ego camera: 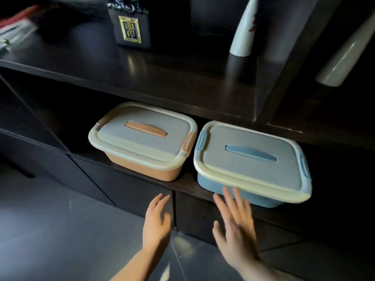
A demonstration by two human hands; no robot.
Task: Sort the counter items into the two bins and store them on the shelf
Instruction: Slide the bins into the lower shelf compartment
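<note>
**Both bins on lower shelf, hands free**

Orange bin [142,142] & blue bin [251,163] sit side by side on the lower shelf [188,187], lids on, nearly touching at the latches. Orange one sits further back under the upper shelf board [162,82]; blue one is closer to the front edge, front corner overhanging a bit.

Left hand [157,224] in front of the cabinet below the orange bin, grip empty, fingers relaxed, touching nothing. Right hand [235,226] w/ fingers spread straight, grip empty; fingertips overlap the blue bin's front wall, contact can't be told (motion blur).

Upper board carries a dark box w/ gold label [130,27], a white vase [244,31], another pale vase [343,55] at right. Grey tile floor [60,230] below.
</note>
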